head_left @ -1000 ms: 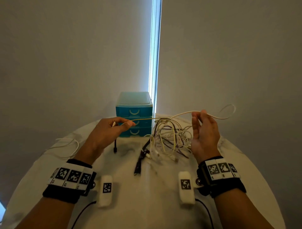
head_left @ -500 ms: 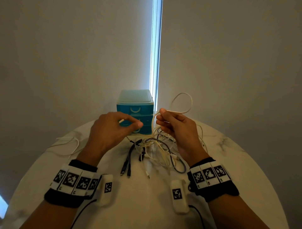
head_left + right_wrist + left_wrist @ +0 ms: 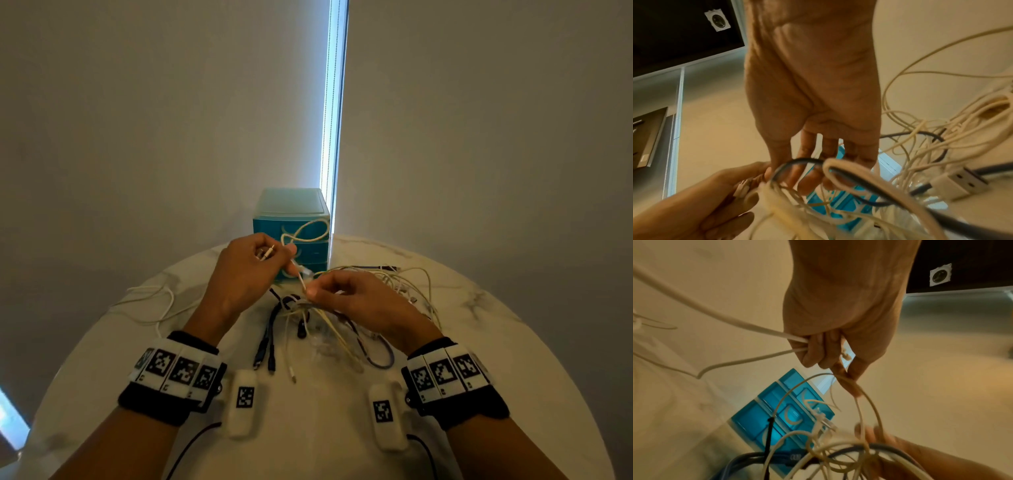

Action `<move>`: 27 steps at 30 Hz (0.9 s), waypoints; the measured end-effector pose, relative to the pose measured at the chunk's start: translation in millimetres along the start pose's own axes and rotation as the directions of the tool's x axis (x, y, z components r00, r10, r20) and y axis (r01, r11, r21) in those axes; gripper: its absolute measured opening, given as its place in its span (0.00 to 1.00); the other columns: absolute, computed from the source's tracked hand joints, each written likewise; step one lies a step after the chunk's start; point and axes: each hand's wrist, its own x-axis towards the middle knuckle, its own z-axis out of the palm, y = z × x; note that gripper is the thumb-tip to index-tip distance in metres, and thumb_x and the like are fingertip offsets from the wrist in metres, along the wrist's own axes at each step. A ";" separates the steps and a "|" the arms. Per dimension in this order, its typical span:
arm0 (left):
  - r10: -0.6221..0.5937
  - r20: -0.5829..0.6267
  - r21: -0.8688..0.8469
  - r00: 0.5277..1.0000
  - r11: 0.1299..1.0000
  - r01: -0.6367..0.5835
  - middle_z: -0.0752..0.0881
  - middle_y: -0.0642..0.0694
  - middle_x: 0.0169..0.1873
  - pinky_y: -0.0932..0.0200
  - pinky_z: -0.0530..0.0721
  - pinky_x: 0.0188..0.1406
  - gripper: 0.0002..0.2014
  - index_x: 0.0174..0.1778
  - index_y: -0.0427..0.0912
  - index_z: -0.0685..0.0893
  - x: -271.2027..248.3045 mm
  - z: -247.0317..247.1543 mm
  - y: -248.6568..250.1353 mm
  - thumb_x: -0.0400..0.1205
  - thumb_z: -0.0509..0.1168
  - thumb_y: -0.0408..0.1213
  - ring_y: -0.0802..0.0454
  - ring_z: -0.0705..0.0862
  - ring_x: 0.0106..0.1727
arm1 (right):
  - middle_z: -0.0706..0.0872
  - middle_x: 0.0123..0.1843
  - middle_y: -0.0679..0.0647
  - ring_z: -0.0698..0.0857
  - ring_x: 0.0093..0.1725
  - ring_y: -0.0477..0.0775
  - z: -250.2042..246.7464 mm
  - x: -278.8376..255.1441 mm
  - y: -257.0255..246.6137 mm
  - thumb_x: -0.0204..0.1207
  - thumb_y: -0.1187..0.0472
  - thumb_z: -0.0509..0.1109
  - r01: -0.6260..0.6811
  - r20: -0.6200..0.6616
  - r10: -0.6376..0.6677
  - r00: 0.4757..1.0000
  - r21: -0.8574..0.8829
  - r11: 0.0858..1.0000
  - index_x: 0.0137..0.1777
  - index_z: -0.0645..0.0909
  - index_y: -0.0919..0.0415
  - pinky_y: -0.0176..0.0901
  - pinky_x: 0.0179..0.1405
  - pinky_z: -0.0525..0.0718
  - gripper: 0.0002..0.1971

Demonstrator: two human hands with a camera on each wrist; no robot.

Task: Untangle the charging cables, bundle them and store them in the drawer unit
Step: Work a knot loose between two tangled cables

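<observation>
Head view showed the left hand (image 3: 246, 270) clamped on a white cable (image 3: 305, 236), its fingers curled round doubled strands with a loop standing up in front of the teal drawer unit (image 3: 291, 212). The right hand (image 3: 352, 298) pinched the same cable lower down, at the top of the cable tangle (image 3: 329, 325) on the table (image 3: 308, 428).

The likely trouble was a knot: drawing the white cable out while it threaded through other loops would probably cinch the pile tighter, or drag the whole mass across the table. A plug catching in a loop could do the same. The left grip also risked shedding its gathered loop if it loosened.

The tangle was mostly thin cream and white leads, with a few dark blue or black cables (image 3: 267, 342) trailing toward the person. Another white cable (image 3: 154, 308) lay apart at the left. All drawers looked closed.
</observation>
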 end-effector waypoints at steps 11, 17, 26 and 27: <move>-0.003 -0.333 -0.315 0.943 0.943 -0.108 0.93 0.56 0.39 0.63 0.76 0.43 0.17 0.43 0.43 0.94 13.0 -24.4 -0.6 0.90 0.70 0.51 0.69 0.83 0.37 | 0.94 0.49 0.43 0.90 0.47 0.41 -3.5 10.7 11.2 0.87 0.51 0.74 0.027 -0.196 -0.078 0.978 -0.252 0.967 0.56 0.94 0.40 0.37 0.47 0.87 0.07; 0.045 -0.049 -0.474 0.998 0.878 -0.063 0.93 0.42 0.47 0.72 0.68 0.19 0.16 0.43 0.45 0.90 1.0 -2.4 20.8 0.93 0.65 0.47 0.64 0.73 0.19 | 0.93 0.56 0.35 0.87 0.52 0.29 13.8 14.5 -1.6 0.86 0.51 0.76 0.183 -0.196 -0.218 0.956 -0.180 0.967 0.61 0.94 0.43 0.21 0.46 0.81 0.08; -0.003 -0.028 -0.464 1.000 0.886 -0.010 0.95 0.47 0.58 0.68 0.67 0.19 0.15 0.68 0.38 0.84 8.7 0.8 3.4 0.95 0.61 0.46 0.59 0.64 0.21 | 0.97 0.47 0.41 0.92 0.47 0.37 14.6 10.4 -3.0 0.83 0.57 0.79 0.117 -0.139 -0.127 0.982 -0.077 0.990 0.53 0.97 0.49 0.25 0.42 0.83 0.06; -0.017 -0.022 -0.458 1.000 0.889 0.005 0.95 0.46 0.57 0.69 0.68 0.19 0.15 0.70 0.39 0.83 9.4 1.3 2.8 0.94 0.62 0.45 0.60 0.66 0.21 | 0.96 0.47 0.41 0.92 0.48 0.39 14.4 11.0 -3.4 0.83 0.55 0.79 0.140 -0.167 -0.156 0.973 -0.105 0.985 0.54 0.97 0.49 0.26 0.45 0.84 0.06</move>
